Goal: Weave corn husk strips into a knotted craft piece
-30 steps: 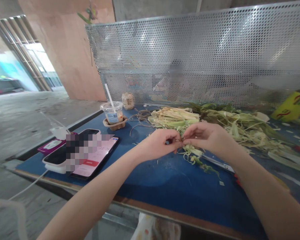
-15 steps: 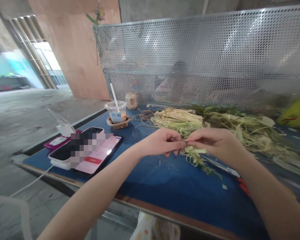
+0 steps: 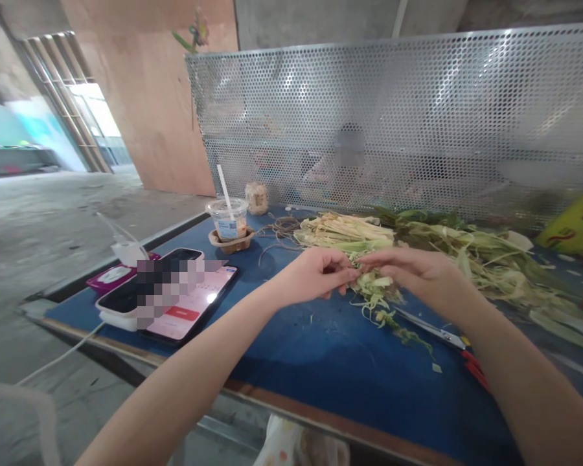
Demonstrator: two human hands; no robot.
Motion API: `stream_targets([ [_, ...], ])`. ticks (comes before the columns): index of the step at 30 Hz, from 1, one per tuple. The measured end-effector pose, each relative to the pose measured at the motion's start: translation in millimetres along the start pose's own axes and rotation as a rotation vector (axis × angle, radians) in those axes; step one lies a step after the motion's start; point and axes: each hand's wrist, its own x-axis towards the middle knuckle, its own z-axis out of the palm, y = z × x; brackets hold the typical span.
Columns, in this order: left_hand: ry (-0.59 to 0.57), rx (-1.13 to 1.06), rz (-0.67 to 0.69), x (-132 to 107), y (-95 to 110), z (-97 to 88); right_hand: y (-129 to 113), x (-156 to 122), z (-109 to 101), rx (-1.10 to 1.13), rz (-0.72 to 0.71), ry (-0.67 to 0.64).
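My left hand (image 3: 315, 275) and my right hand (image 3: 412, 272) meet fingertip to fingertip above the blue table (image 3: 330, 362). Both pinch a small green-and-pale plant stalk (image 3: 376, 291) whose ragged end trails down onto the table. Right behind the hands lies a bundle of pale trimmed stalks (image 3: 344, 232). A heap of green leaves and strips (image 3: 486, 255) spreads to the right.
Scissors with red handles (image 3: 447, 343) lie under my right forearm. At the left are a lit phone (image 3: 189, 304), a second phone on a white charger (image 3: 126, 301), a plastic cup with a straw (image 3: 227, 220) and coiled twine (image 3: 279, 228). A perforated metal screen (image 3: 393, 116) stands behind; a person sits beyond it.
My hands have stayed together on the stalk, lifting slightly. The stalk's loose end has shifted a little under my right hand. The view has tilted slightly.
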Motion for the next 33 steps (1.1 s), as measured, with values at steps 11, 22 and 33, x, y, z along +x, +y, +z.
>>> stream_targets([
  [11,0.257,0.433,0.068,5,-8,10.3,-4,0,9,-0.191,-0.042,0.095],
  [22,0.277,0.818,0.247,6,-6,19.8,-4,-1,13,-0.209,-0.101,0.329],
  [33,0.358,0.653,0.292,3,-7,12.7,-6,-2,5,-0.265,-0.251,0.163],
])
